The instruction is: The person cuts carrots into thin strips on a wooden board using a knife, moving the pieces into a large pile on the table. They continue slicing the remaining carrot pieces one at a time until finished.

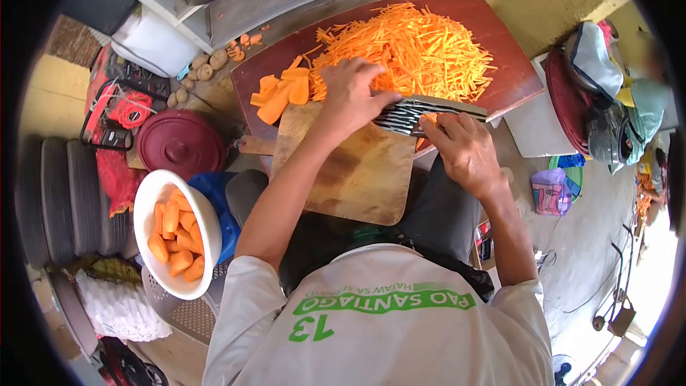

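A slicer (pixel 407 116) with a dark, white-striped face is tilted over the far edge of a wooden cutting board (pixel 343 171). My left hand (pixel 350 93) closes on its left end, thumb along the edge. My right hand (pixel 464 149) has curled fingers around a carrot piece (pixel 429 119) against the slicer's face; the fingers hide most of that piece. Just beyond the slicer rises a large heap of shredded carrot (pixel 414 50) on a dark red tabletop (pixel 493 36). Peeled carrot chunks (pixel 282 96) lie left of my left hand.
At lower left, a white basin (pixel 143 243) holds several carrot pieces. A maroon lid (pixel 179 144) and tires (pixel 53 193) are further left. Potatoes (pixel 205 71) lie on the floor beyond the tabletop's left side. A purple bag (pixel 550 191) stands at right.
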Motion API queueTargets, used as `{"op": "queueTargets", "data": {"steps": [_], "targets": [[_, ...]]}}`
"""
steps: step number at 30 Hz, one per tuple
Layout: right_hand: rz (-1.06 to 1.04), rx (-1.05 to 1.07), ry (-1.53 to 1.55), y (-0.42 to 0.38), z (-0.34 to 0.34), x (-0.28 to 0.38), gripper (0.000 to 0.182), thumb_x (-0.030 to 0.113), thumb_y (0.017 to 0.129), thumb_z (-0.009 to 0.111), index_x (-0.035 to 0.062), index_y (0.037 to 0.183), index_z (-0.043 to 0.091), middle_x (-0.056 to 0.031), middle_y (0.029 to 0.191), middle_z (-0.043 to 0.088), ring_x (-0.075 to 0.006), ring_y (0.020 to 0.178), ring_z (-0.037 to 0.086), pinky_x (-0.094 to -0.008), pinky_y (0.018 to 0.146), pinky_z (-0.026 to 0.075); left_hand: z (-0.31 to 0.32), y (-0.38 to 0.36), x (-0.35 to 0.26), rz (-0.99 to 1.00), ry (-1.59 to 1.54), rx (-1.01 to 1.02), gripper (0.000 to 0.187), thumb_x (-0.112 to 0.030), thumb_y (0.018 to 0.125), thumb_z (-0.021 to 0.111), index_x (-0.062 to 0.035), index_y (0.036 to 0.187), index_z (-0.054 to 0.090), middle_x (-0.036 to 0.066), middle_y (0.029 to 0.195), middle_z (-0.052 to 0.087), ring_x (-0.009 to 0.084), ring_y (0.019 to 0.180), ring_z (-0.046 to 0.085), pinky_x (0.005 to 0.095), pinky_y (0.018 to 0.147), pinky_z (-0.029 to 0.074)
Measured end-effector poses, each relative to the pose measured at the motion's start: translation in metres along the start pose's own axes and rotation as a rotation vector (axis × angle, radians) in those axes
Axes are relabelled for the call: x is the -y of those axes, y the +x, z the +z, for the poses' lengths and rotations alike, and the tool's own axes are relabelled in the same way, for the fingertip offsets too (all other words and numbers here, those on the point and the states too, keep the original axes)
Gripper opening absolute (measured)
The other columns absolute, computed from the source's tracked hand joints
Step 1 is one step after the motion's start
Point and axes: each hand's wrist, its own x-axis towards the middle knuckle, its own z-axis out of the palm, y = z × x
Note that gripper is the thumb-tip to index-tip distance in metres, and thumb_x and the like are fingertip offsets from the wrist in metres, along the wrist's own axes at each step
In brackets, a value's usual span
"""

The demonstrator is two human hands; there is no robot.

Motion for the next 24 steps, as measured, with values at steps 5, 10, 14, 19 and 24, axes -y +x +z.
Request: {"op": "queueTargets", "data": {"steps": [5,10,14,19,24], "targets": [[-0.006,-0.004,-0.010,0.006,-0.003,0.007,0.045,0.006,0.088,0.071,0.0094,0.132,0.076,-0.0088,0.111,0.073,-0.0283,0.096,0.069,-0.0434,0.083,0.062,0.014,0.008,0.017,-0.016,0.205,-0.044,0.044,-0.039,0.090,0.093,-0.0089,0.121,0.083,0.008,0.118,0.074,0.0311,0.120,0.066,0.0541,0.110,0.035],[-0.030,-0.001,0.006,0.000,0.002,0.011,0.048,0.005,0.085,0.072,0.0085,0.133,0.076,-0.0089,0.111,0.073,-0.0288,0.097,0.070,-0.0439,0.083,0.061,-0.001,-0.002,0.015,-0.003,0.047,0.014,0.043,-0.037,0.091,0.093,-0.0099,0.123,0.083,0.006,0.120,0.073,0.0277,0.125,0.066,0.0565,0.112,0.035],[-0.052,0.020,-0.021,0.004,0.002,0.021,0.049,0.006,0.084,0.074,0.0083,0.132,0.074,-0.0087,0.112,0.073,-0.0285,0.097,0.070,-0.0434,0.084,0.061,-0.003,-0.013,0.000,0.046,0.031,0.053,0.043,-0.038,0.091,0.093,-0.0111,0.123,0.083,0.005,0.121,0.073,0.0259,0.126,0.066,0.0577,0.114,0.034],[-0.065,0.022,-0.024,0.004,-0.002,0.026,0.046,0.007,0.085,0.072,0.0082,0.132,0.074,-0.0085,0.111,0.073,-0.0280,0.098,0.070,-0.0426,0.085,0.061,-0.001,-0.002,0.022,0.048,0.174,-0.067,0.036,-0.034,0.094,0.090,-0.0094,0.118,0.082,0.005,0.117,0.071,0.0268,0.119,0.066,0.0571,0.111,0.035],[0.004,0.043,0.139,-0.005,0.003,0.028,0.045,0.006,0.086,0.078,0.0063,0.131,0.076,-0.0103,0.113,0.074,-0.0312,0.103,0.072,-0.0443,0.087,0.062,-0.017,-0.021,0.028,0.007,0.192,-0.124,0.035,-0.034,0.092,0.091,-0.0114,0.116,0.082,0.005,0.116,0.072,0.0273,0.118,0.066,0.0532,0.108,0.037]]}}
